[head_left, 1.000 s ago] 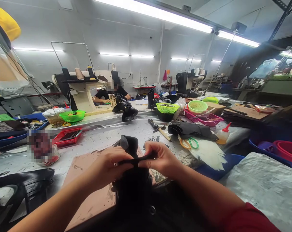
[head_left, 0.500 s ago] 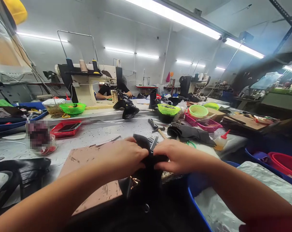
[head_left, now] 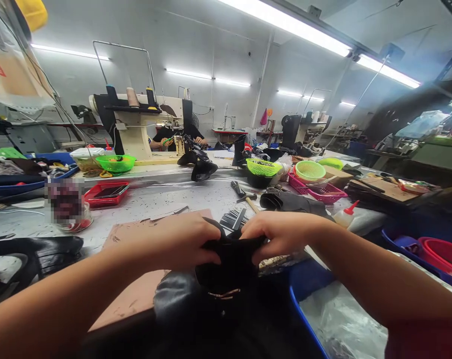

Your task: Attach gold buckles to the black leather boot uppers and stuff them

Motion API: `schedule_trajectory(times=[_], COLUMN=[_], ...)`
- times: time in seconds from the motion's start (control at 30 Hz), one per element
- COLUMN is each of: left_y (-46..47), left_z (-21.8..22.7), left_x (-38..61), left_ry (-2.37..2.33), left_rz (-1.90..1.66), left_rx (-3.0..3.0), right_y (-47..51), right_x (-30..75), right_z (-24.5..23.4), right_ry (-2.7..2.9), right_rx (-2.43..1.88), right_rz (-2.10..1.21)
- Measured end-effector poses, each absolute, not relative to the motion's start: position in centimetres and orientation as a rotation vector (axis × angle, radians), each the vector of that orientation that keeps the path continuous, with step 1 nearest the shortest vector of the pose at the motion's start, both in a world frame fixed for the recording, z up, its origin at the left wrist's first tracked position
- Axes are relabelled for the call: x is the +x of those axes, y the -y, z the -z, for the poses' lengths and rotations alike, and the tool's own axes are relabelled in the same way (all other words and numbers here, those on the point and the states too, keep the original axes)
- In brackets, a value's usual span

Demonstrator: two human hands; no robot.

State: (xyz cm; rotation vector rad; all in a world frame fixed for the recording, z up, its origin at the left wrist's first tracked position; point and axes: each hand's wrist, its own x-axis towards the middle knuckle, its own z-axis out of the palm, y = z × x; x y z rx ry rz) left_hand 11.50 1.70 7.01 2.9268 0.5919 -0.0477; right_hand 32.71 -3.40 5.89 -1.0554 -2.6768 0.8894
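Observation:
A black leather piece, seemingly a boot upper (head_left: 227, 269), is held low in front of me, its lower part blending into the dark area below. My left hand (head_left: 192, 239) pinches its top edge on the left. On the right, my right hand (head_left: 276, 234) grips the same edge, fingers curled over it. A copper-coloured strip (head_left: 225, 294) shows on the piece beneath my hands. Just beyond my fingers lie dark strips with white edges (head_left: 233, 219) and a hammer (head_left: 251, 202). Under my left forearm is a pinkish cutting board (head_left: 132, 294).
Folded black leather (head_left: 289, 201), a red-capped bottle (head_left: 346, 214) and a pink basket (head_left: 323, 194) are to the right. A red tray (head_left: 105, 199) and a green basket (head_left: 116, 164) stand left. Behind are a sewing machine (head_left: 130, 129) and another person's hands. A blue-rimmed bin (head_left: 296, 304) is at lower right.
Both hands have turned the black piece, its top edge now stretched wider between them. The copper strip has moved right to below my hands. The view has shifted slightly.

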Motion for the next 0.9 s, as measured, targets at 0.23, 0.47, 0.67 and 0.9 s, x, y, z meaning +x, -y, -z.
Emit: schedule_trajectory(times=[0.23, 0.47, 0.67, 0.9], left_y=[-2.3, -1.7, -2.7, -3.4], left_z=[-6.8, -7.1, -6.9, -6.4], left_x=[10.9, 11.5, 10.8, 10.5], left_ry=[-0.536, -0.598, -0.449, -0.479], left_rz=[0.023, -0.004, -0.040, -0.001], left_rx=[2.808, 2.903, 2.812, 2.756], right_y=[2.8, 2.3, 2.7, 2.0], right_x=[32.2, 32.0, 30.8, 30.6], right_z=[-6.3, -6.7, -6.3, -5.6], right_ry=[2.762, 2.867, 2.708, 2.690], right_rx=[-1.028, -1.051, -1.089, -1.048], right_rz=[-0.760, -0.745, -0.654, -0.753])
